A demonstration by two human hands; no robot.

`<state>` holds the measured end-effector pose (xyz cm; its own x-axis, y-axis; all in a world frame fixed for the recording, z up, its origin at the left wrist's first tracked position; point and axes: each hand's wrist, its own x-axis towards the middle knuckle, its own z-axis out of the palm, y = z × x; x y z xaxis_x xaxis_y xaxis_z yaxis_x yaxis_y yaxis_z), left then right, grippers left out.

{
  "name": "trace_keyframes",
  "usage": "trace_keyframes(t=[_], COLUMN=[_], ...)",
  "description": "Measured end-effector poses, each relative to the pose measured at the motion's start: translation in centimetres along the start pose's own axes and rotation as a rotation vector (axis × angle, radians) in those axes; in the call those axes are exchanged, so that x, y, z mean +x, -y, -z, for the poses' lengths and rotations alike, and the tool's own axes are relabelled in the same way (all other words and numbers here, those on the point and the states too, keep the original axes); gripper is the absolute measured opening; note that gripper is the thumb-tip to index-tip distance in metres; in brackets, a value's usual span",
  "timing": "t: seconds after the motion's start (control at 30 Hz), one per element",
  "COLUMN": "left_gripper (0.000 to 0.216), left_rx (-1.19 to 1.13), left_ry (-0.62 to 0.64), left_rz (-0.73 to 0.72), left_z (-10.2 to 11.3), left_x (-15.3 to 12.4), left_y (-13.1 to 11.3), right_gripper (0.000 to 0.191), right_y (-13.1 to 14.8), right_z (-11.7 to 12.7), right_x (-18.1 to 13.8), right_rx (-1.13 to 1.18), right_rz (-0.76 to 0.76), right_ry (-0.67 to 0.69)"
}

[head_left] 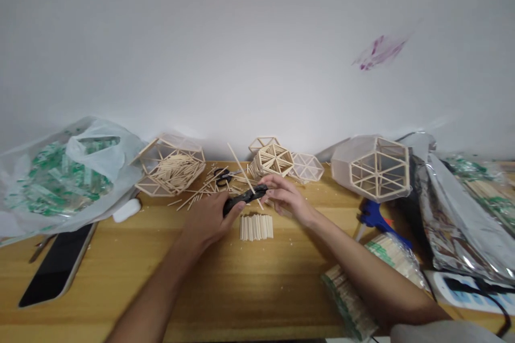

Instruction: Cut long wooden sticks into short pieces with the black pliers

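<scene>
Nearest the camera: a grey sleeve (438,333) at lower right, with both bare forearms reaching forward over the wooden tabletop (225,292).

Black tool (245,198) is held above the table, near mid-view. Left hand (209,214) is closed round its near end, thumb along the side. Right hand (287,198) is at the far end, fingers partly curled; whether they pinch anything cannot be told. A thin wooden stick (238,163) crosses the tool at a slant, upper end pointing away and to the left.

Just below the hands: a row of short sticks (256,227), side by side on the table. Beyond the hands: black-handled scissors (222,177) among scattered loose sticks (205,190).

Back of table, left to right: a hexagonal frame (154,186) containing a heap of sticks; a smaller hexagonal frame (274,159); a flat hexagonal panel (308,167) beside it; a large covered hexagonal frame (341,166) on its side.

Outer left: plastic bag (100,144) with green-and-clear wrappers, a white object (126,210), phone (56,265). Outer right: blue glue gun (373,215), bagged stick bundles (396,257), silver foil bag (454,220), power strip (462,292). Wall behind bears a purple smear (380,52).
</scene>
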<state>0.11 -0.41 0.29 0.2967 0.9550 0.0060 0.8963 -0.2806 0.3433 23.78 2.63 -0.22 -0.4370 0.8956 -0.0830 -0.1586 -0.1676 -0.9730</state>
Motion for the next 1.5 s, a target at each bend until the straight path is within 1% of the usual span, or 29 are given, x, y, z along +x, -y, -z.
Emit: trace_keyframes(t=[0.07,0.13,0.23,0.37,0.5,0.63,0.77,0.83,0.9,0.97,1.03,1.13,1.2,1.27,1.4,1.5], left_gripper=[0.047,0.047,0.049,0.052,0.054,0.058,0.065,0.066,0.065,0.063,0.058,0.047,0.041,0.038,0.035,0.03], left_rx=[0.026,0.03,0.014,0.017,0.055,0.079,0.079,0.005,-0.128,-0.302,-0.506,-0.822,-0.994,-1.123,-1.265,-1.319], left_ry=[-0.004,0.001,0.04,0.098,0.095,0.07,0.051,0.012,-0.061,-0.148,-0.192,-0.186,-0.17,-0.151,-0.141,-0.131], left_rz=[-0.028,-0.062,-0.089,-0.069,-0.043,0.011,0.143,0.199,0.228,0.225,0.227,0.276,0.291,0.275,0.278,0.271], left_z=[0.0,-0.1,-0.2,-0.2,-0.1,0.1,0.1,0.0,-0.2,-0.5,-0.9,-1.4,-1.6,-1.6,-1.5,-1.5], left_x=[0.0,-0.1,-0.1,-0.2,-0.3,0.1,0.8,1.1,1.2,1.2,1.0,0.6,0.5,0.4,0.5,0.6], left_y=[-0.1,-0.4,-0.9,-1.4,-1.5,-0.7,0.8,1.5,2.0,2.1,1.9,1.1,0.3,-0.5,-1.2,-1.0], right_gripper=[0.031,0.033,0.035,0.034,0.034,0.034,0.033,0.032,0.031,0.032,0.033,0.036,0.038,0.039,0.04,0.041], right_y=[0.3,0.5,0.9,1.1,1.0,0.9,0.9,1.0,1.1,1.2,1.3,1.3,1.0,0.7,0.1,0.3], right_z=[0.0,-0.3,-0.7,-0.9,-0.7,-0.7,-1.0,-1.1,-1.2,-1.3,-1.3,-1.5,-1.7,-1.8,-1.9,-1.8], right_x=[0.0,-0.1,-0.2,-0.3,-0.2,0.0,-0.1,-0.2,-0.4,-0.5,-0.7,-1.0,-1.1,-1.2,-1.3,-1.3], right_rx=[0.029,0.023,0.008,0.042,0.077,0.076,0.051,0.05,0.059,0.077,0.08,0.034,0.006,0.005,0.008,-0.011], right_rz=[-0.03,-0.092,-0.176,-0.238,-0.272,-0.25,-0.12,-0.069,-0.07,-0.124,-0.204,-0.301,-0.344,-0.377,-0.435,-0.427], right_ry=[0.009,0.013,0.017,0.016,-0.015,-0.06,-0.126,-0.142,-0.114,-0.03,0.088,0.237,0.299,0.336,0.382,0.39])
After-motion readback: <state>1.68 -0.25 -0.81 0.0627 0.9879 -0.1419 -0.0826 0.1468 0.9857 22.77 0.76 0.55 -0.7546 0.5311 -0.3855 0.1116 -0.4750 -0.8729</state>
